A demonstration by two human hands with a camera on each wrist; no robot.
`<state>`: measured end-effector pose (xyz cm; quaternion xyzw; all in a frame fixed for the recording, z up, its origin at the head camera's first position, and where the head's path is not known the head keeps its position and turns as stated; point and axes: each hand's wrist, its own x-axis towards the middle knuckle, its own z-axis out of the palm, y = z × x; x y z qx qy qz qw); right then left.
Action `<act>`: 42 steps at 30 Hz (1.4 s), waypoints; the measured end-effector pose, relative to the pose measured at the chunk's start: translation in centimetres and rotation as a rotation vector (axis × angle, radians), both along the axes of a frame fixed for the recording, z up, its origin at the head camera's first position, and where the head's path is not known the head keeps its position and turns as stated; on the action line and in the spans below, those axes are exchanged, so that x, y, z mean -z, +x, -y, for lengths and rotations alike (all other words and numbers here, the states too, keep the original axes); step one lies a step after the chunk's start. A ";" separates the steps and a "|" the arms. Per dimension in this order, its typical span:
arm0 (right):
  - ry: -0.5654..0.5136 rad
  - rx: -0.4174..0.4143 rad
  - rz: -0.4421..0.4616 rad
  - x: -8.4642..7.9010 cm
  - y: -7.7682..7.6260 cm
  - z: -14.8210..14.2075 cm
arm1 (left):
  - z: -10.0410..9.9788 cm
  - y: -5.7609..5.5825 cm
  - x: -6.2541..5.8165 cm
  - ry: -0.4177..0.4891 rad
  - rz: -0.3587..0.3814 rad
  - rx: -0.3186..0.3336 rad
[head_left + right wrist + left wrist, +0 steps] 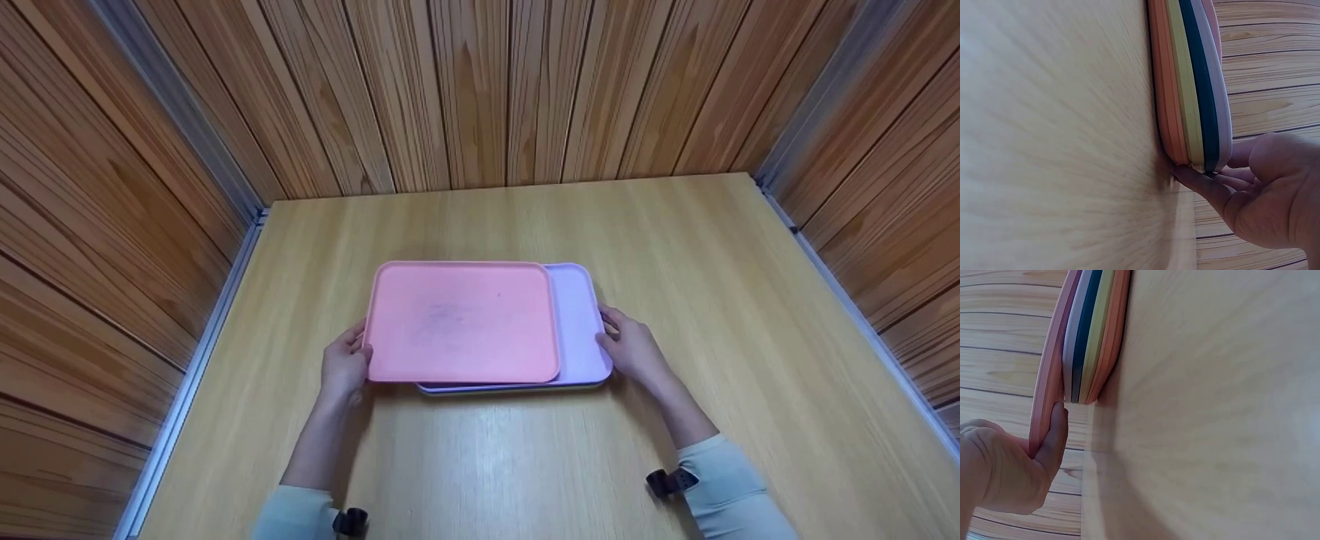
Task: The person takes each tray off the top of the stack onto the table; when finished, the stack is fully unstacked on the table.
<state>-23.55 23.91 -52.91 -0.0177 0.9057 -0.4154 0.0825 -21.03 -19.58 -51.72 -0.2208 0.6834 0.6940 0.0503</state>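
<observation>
Pale mint sleeves (724, 487), black wrist straps (670, 481)

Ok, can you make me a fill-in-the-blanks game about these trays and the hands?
1. The top tray is the colour ____.
2. The person's ____ hand grips the top tray's edge.
3. Right under it lies a ____ tray.
4. The right hand touches the stack's ____ side.

Missing words: pink; left; lilac; right

Pink tray (461, 321) flat, shifted left atop lilac tray (581, 330) of stack
</observation>
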 end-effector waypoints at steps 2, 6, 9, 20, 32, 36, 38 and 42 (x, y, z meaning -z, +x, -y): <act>0.002 0.001 -0.004 0.0 0.0 0.0 | 0.5 0.0 -0.1 -0.010 -0.001 0.002; 0.008 -0.004 -0.012 0.0 0.1 -0.1 | 1.4 -0.1 -0.3 -0.009 0.001 -0.004; 0.010 -0.006 -0.015 0.0 0.1 -0.1 | 2.0 -0.1 -0.3 -0.006 0.010 -0.008; 0.012 -0.015 -0.043 0.0 0.0 -0.1 | 4.9 -0.4 -0.2 -0.003 0.080 -0.059; 0.010 -0.011 -0.026 0.0 0.2 -0.1 | 8.4 0.0 0.5 -0.001 0.129 -0.084; 0.009 -0.014 -0.035 0.1 0.2 -0.1 | 9.3 0.3 0.8 0.002 0.148 -0.088; 0.007 -0.020 -0.044 0.1 0.2 -0.1 | 9.7 0.3 0.9 -0.001 0.166 -0.089; -0.010 -0.027 -0.060 0.1 0.2 -0.2 | 10.6 0.3 0.9 -0.029 0.181 -0.083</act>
